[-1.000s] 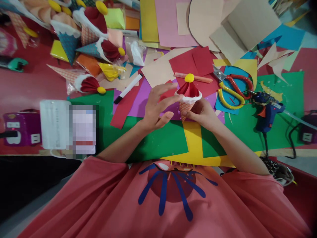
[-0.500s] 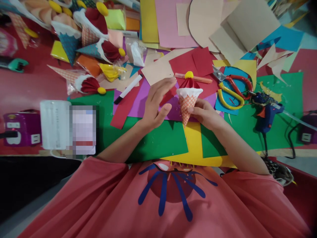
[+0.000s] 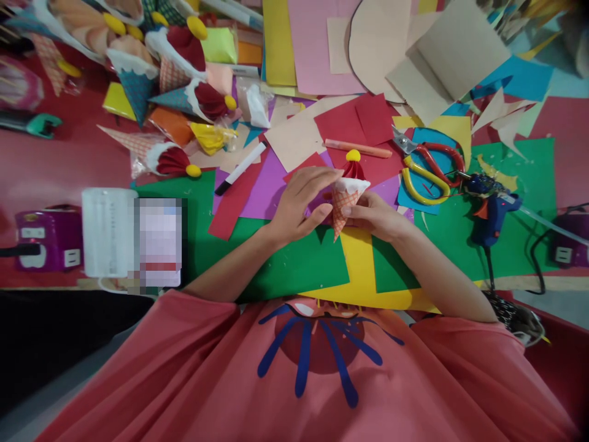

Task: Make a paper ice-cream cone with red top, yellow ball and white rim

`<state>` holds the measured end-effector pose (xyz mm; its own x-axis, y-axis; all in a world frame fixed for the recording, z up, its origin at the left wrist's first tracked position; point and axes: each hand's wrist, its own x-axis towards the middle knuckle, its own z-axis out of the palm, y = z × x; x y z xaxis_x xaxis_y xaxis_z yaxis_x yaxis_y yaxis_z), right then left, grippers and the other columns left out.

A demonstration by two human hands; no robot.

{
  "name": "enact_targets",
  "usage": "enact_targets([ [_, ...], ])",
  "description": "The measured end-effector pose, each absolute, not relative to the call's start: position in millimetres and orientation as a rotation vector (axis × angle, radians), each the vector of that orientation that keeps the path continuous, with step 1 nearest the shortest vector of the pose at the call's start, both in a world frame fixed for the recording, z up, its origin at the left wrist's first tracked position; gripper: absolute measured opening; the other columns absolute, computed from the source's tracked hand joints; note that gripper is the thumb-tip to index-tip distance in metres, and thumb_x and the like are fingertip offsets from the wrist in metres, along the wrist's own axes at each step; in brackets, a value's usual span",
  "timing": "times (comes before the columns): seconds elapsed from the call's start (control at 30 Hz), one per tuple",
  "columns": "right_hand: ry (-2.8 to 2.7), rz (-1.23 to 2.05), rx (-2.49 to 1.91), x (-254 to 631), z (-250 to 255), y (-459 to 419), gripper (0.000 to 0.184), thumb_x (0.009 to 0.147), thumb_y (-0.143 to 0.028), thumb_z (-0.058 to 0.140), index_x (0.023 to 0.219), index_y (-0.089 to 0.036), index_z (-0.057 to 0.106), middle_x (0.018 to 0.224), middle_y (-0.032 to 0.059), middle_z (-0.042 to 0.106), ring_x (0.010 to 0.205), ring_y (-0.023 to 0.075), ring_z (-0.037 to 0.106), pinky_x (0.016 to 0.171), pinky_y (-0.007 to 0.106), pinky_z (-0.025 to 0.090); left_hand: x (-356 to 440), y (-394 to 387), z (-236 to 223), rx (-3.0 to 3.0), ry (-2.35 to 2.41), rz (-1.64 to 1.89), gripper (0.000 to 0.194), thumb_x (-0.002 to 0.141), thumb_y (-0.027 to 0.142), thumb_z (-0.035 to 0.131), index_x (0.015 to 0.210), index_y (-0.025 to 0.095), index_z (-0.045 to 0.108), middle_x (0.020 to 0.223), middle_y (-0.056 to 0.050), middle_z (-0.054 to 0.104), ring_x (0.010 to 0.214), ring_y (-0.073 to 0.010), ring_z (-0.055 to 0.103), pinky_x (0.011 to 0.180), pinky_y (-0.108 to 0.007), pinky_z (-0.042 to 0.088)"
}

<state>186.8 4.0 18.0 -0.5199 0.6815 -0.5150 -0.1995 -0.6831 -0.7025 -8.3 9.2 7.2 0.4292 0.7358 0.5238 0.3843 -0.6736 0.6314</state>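
Note:
A small paper ice-cream cone (image 3: 344, 202) stands between my hands above the coloured sheets. It has a checked orange cone, a white rim, a folded red top and a yellow ball at the tip. My right hand (image 3: 376, 215) grips the cone's lower part from the right. My left hand (image 3: 298, 204) has its fingertips curled against the cone's left side and white rim. Beneath lie green paper (image 3: 294, 264) and yellow paper (image 3: 361, 270).
Red and yellow scissors (image 3: 430, 169) and a blue glue gun (image 3: 490, 205) lie to the right. A black marker (image 3: 240, 167) and an orange stick (image 3: 359, 148) lie behind. Several finished paper cones (image 3: 175, 92) are piled far left. A white roll (image 3: 108, 232) stands at the left.
My left hand, held apart and open earlier, has closed in on the cone's left side. The cone has tipped and moved slightly nearer and lower.

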Motion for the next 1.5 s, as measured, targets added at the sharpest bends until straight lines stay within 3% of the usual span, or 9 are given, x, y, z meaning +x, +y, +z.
enact_targets([
  [0.27,-0.9,2.268,-0.951,187,19,5,0.033,0.064,-0.021,0.083,0.092,-0.015,0.067,0.085,0.0021,0.074,0.077,0.0129,0.069,0.074,0.026,0.057,-8,9,9,1.989,1.092,1.107,0.045,0.098,0.057,0.027,0.131,0.033,0.047,0.136,-0.005,0.06,0.133,-0.0196,0.053,0.114,-0.042,0.044],
  [0.43,-1.005,2.339,-0.83,186,19,2,0.037,0.068,-0.024,0.082,0.099,-0.014,0.066,0.091,0.0049,0.074,0.084,0.0151,0.07,0.076,0.028,0.057,-7,16,-2,1.722,0.89,1.079,0.056,0.093,0.064,0.041,0.139,0.032,0.04,0.141,-0.006,0.054,0.133,-0.0224,0.053,0.114,-0.043,0.044],
  [0.57,-1.079,2.317,-0.845,184,19,2,0.033,0.069,-0.027,0.082,0.094,-0.015,0.064,0.084,0.0029,0.073,0.08,0.0142,0.069,0.078,0.029,0.056,-2,17,-8,1.605,0.758,0.935,0.082,0.079,0.075,0.055,0.145,0.035,0.028,0.135,-0.007,0.057,0.127,-0.026,0.058,0.105,-0.044,0.052],
  [0.8,-1.11,2.207,-0.885,181,16,2,0.031,0.066,-0.029,0.085,0.085,-0.016,0.066,0.075,-0.0015,0.072,0.071,0.0115,0.067,0.076,0.028,0.055,8,12,-10,1.334,0.826,0.929,0.096,0.063,0.064,0.079,0.141,0.028,0.037,0.142,-0.011,0.051,0.125,-0.0296,0.057,0.098,-0.043,0.054],
  [0.97,-1.11,2.116,-0.856,180,8,0,0.028,0.07,-0.039,0.083,0.077,-0.016,0.069,0.072,-0.0014,0.072,0.068,0.0097,0.067,0.076,0.026,0.057,12,9,-2,1.099,0.85,0.751,0.076,0.062,0.061,0.08,0.117,0.015,0.056,0.11,-0.012,0.069,0.104,-0.0246,0.068,0.088,-0.036,0.056],
  [1.1,-1.092,2.139,-0.884,180,5,-1,0.033,0.07,-0.046,0.082,0.078,-0.016,0.07,0.076,0.0006,0.074,0.069,0.011,0.07,0.071,0.025,0.059,17,6,13,1.018,0.894,0.642,0.063,0.066,0.064,0.076,0.101,0.013,0.065,0.08,-0.006,0.072,0.075,-0.0174,0.07,0.062,-0.025,0.056],
  [1.27,-1.104,2.191,-0.949,180,9,-1,0.031,0.074,-0.042,0.08,0.085,-0.015,0.071,0.08,0.0032,0.075,0.074,0.0112,0.071,0.07,0.023,0.058,9,9,28,1.026,0.946,0.802,0.056,0.072,0.061,0.072,0.102,0.015,0.064,0.1,-0.01,0.073,0.091,-0.0201,0.072,0.072,-0.03,0.058],
  [1.43,-1.093,2.205,-0.971,179,10,-3,0.03,0.077,-0.041,0.078,0.082,-0.014,0.067,0.083,0.0041,0.074,0.07,0.0092,0.07,0.065,0.021,0.055,-51,28,32,1.209,1.217,0.871,0.041,0.079,0.058,0.067,0.096,0.021,0.062,0.092,-0.004,0.074,0.076,-0.0146,0.07,0.059,-0.029,0.057],
  [1.5,-1.102,2.207,-0.96,180,10,-4,0.03,0.079,-0.042,0.076,0.081,-0.014,0.066,0.082,0.0037,0.074,0.07,0.0086,0.069,0.065,0.02,0.055,-86,41,37,1.341,1.377,0.929,0.042,0.072,0.059,0.074,0.093,0.024,0.063,0.092,0.0,0.075,0.079,-0.0147,0.068,0.066,-0.034,0.06],
])
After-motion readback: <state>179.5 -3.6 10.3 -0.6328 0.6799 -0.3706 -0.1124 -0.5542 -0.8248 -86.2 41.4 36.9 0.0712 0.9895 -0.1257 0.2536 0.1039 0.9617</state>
